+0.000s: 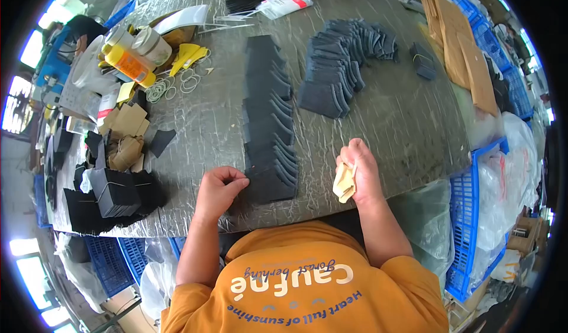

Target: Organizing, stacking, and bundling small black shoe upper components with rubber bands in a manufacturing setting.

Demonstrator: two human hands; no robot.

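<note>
- Gripping a yellow cloth (343,186), the right hand (364,172) is closed.
- Left hand (219,192): thumb and finger meet at dark pieces (264,111); gripping, I cannot tell.
- Pieces overlap on the table (408,132), seemingly light, flexible; best held by edges.

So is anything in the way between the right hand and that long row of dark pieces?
Nothing on the table that I can see: just tabletop lies between the right hand and the row of dark pieces. The crumpled pale yellow piece held in that hand faces the row.
</note>
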